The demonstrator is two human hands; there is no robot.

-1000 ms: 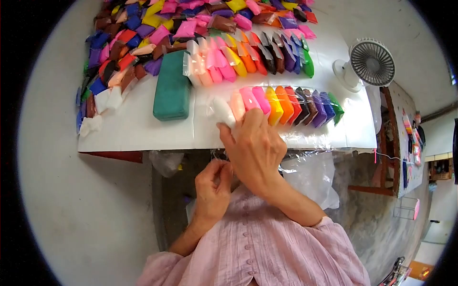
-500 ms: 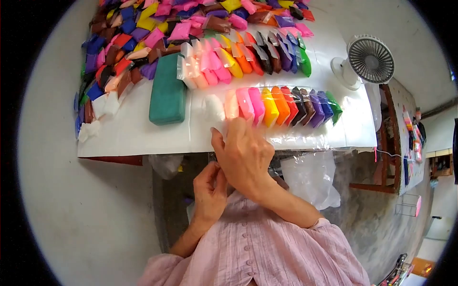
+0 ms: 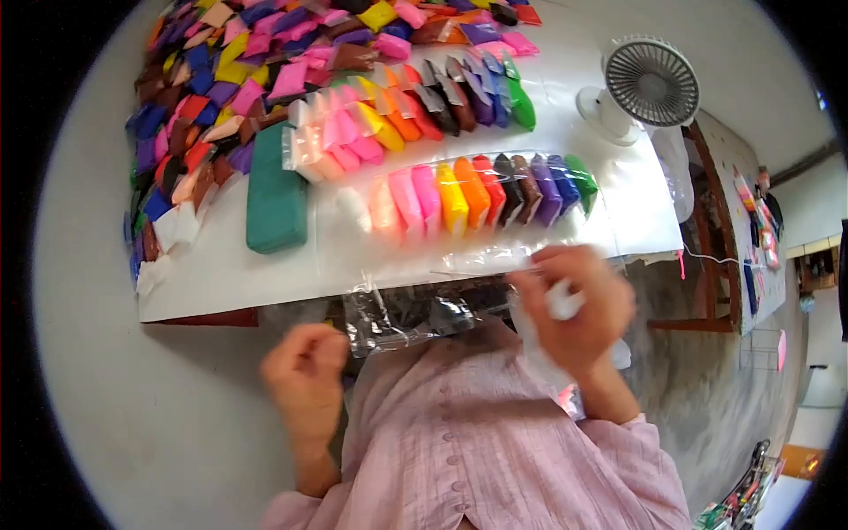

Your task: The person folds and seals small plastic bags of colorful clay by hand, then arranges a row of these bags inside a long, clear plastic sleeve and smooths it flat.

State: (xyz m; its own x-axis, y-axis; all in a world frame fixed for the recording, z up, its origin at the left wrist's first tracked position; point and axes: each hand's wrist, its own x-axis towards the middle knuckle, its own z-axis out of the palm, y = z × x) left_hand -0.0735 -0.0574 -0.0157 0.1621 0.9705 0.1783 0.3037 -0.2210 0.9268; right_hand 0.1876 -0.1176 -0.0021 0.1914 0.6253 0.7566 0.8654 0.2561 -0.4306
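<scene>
A clear plastic bag [image 3: 397, 318] stretches between my hands at the table's front edge, over my lap. Its left end is pinched by my left hand [image 3: 305, 367], with the fingers closed. My right hand [image 3: 583, 309], blurred by motion, has thumb and fingers together at the right end of the plastic; something white shows between its fingers. Just beyond, a row of coloured packets stands side by side under shiny clear film, among them a yellow packet [image 3: 452, 199] and a green packet [image 3: 580, 181]. A blurred white packet [image 3: 353, 210] is at the row's left end.
Behind stands a second row of packets [image 3: 380, 128], beside a green box [image 3: 276, 199]. A large heap of coloured packets [image 3: 256, 44] covers the back left. A white fan [image 3: 652, 84] stands at the right. A white plastic bag [image 3: 534, 349] hangs below the table edge.
My hands have moved apart, left hand to the left and right hand to the right, with clear plastic now spread between them. The view has shifted slightly.
</scene>
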